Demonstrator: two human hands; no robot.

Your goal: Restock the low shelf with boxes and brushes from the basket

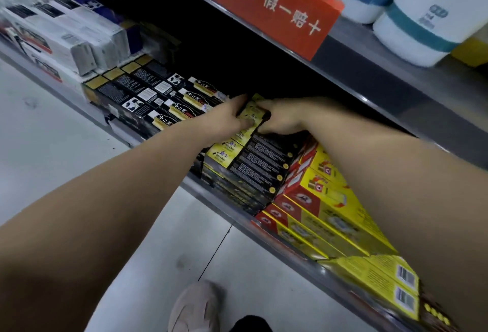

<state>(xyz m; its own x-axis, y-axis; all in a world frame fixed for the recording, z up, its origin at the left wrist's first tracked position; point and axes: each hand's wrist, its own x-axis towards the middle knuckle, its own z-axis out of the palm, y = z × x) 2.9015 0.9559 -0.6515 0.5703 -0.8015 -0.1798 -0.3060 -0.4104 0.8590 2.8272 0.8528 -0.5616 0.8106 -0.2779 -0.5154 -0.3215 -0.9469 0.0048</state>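
Observation:
Both my hands reach into the low shelf (211, 194) and hold one yellow-and-black box (252, 115) at the top of a stack of like boxes (253, 168). My left hand (229, 118) grips its left side, thumb on the yellow face. My right hand (280, 118) curls round its right end. The box's far end is hidden in the dark of the shelf. No basket or brush is in view.
Black boxes with gold ends (148, 99) lie left of the stack, white boxes (66, 38) farther left. Red-and-yellow boxes (322, 207) lie to the right. An upper shelf with an orange sign (269, 4) and white rolls (427, 17) overhangs. My shoe (195, 308) stands on the tiled floor.

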